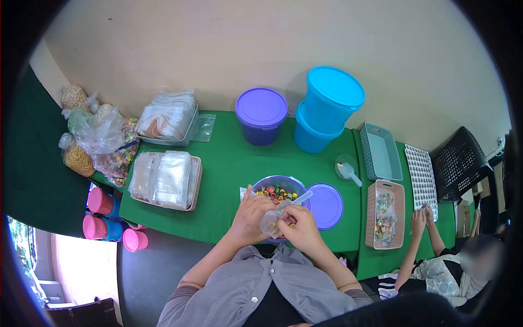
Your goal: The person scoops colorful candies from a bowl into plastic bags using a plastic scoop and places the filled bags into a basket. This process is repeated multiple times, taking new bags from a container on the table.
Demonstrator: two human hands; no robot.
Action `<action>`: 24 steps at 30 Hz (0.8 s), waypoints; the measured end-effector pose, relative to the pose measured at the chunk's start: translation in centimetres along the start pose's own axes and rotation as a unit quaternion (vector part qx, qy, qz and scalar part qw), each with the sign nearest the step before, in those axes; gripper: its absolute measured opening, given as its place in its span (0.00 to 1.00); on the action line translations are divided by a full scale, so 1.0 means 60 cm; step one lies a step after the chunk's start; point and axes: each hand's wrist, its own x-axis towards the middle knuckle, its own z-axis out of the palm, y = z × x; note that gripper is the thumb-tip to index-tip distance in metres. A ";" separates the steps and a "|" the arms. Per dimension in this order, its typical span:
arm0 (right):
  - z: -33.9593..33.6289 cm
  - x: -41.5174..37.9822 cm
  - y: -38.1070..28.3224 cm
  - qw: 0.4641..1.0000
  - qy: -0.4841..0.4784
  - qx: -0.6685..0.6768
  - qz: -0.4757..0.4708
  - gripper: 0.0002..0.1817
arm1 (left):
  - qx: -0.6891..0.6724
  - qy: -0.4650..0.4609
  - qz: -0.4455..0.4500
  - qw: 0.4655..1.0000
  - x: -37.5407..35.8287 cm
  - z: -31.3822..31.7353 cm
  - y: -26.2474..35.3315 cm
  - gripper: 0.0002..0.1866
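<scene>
My left hand (251, 218) is closed on a small clear plastic bag (268, 223) above a purple tub (265, 182) of colourful round candies (278, 192). The fingers of my right hand (300, 223) are curled in at the bag's right side, with a few candies showing by the fingertips. Part of the bag is hidden behind my hands. A scoop (303, 197) with a pale handle lies across the tub, its bowl end partly covered. The purple lid (325, 206) lies flat at the tub's right.
Baskets of clear bags (173, 177) and more bags (168, 117) stand left. Behind are a purple container (261, 117) and stacked blue ones (327, 106). A cup with a scoop (347, 169), a basket of filled packets (385, 218) and a co-worker's hands (422, 215) are right.
</scene>
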 end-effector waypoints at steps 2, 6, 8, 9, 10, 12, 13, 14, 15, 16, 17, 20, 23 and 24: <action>0.000 0.001 0.007 1.000 0.005 0.008 -0.017 0.09 | -0.027 -0.028 -0.012 0.999 0.005 -0.005 0.004 0.26; -0.010 0.007 -0.007 0.987 -0.050 0.153 0.025 0.18 | -0.042 -0.010 -0.025 0.999 0.002 -0.013 -0.005 0.21; -0.005 0.009 -0.013 0.965 -0.034 0.259 -0.011 0.25 | -0.207 0.052 -0.089 0.973 0.010 -0.020 -0.002 0.22; 0.001 0.012 -0.004 0.981 -0.034 0.181 -0.065 0.32 | -0.207 0.052 -0.089 0.973 0.009 -0.018 -0.002 0.22; 0.008 0.014 0.006 0.987 -0.033 0.101 -0.118 0.39 | -0.283 0.067 -0.078 0.953 0.009 -0.015 -0.002 0.23; 0.030 0.007 0.024 0.988 -0.055 0.061 -0.131 0.38 | -0.359 0.081 -0.064 0.928 0.007 -0.011 0.001 0.23; 0.041 0.003 0.033 0.986 -0.079 0.020 -0.144 0.38 | -0.394 0.081 -0.072 0.913 0.001 -0.011 0.007 0.24; 0.050 0.001 0.045 0.986 -0.079 0.020 -0.144 0.38 | -0.429 0.082 -0.080 0.896 -0.002 -0.012 0.012 0.24; 0.057 0.002 0.050 0.984 -0.067 0.019 -0.165 0.37 | -0.428 0.084 -0.080 0.896 -0.003 -0.014 0.015 0.24; 0.062 0.002 0.054 0.981 -0.054 0.018 -0.186 0.36 | -0.426 0.099 -0.074 0.896 -0.003 -0.017 0.018 0.24; 0.062 0.004 0.060 0.981 -0.055 0.019 -0.186 0.36 | -0.425 0.113 -0.069 0.895 -0.004 -0.019 0.019 0.24; 0.050 0.010 0.057 0.981 -0.082 0.039 -0.172 0.35 | -0.455 0.089 -0.056 0.884 -0.007 -0.027 0.017 0.24; 0.040 0.016 0.050 0.979 -0.123 0.007 -0.165 0.36 | -0.400 0.099 0.005 0.911 -0.007 -0.034 0.011 0.23; 0.031 0.024 0.039 0.984 -0.063 0.000 -0.169 0.35 | -0.400 0.100 0.004 0.911 -0.007 -0.041 0.009 0.23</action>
